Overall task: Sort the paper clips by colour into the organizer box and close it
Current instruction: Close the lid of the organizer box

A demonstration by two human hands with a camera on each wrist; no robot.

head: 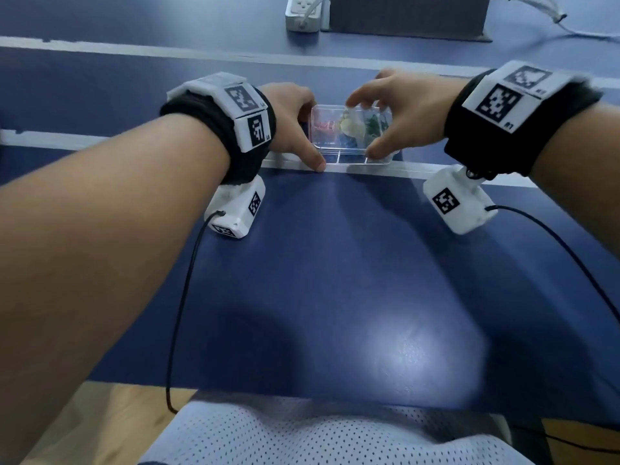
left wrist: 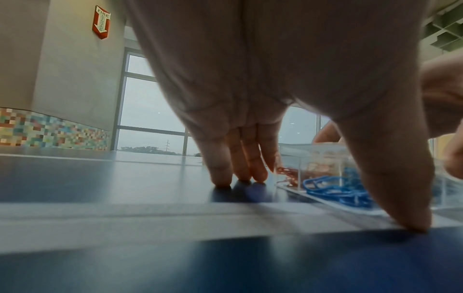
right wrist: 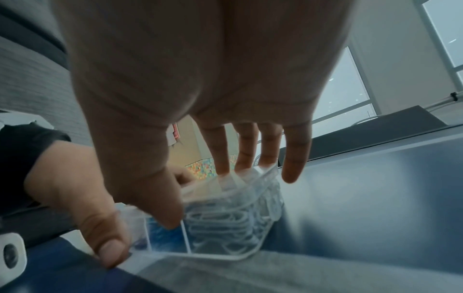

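Note:
The clear organizer box [head: 355, 158] stands on the blue table across a white stripe. Its compartments hold red clips [left wrist: 288, 174], blue clips [left wrist: 335, 190] and white clips [right wrist: 225, 220]; green and yellowish ones show dimly through the lid [head: 330, 112]. My right hand [head: 364, 127] spans the clear lid, fingers [right wrist: 246, 156] on its far edge and thumb on its near right edge, and holds it tilted low over the box. My left hand [head: 310, 139] brackets the box's left end, straight fingers [left wrist: 235, 174] touching the table and the thumb tip at the front left corner.
A white power strip [head: 302, 15] and a dark block [head: 406, 18] lie at the far edge of the table. Black cables run from both wrist cameras toward my lap. The table's near edge [head: 302, 394] is right above my lap.

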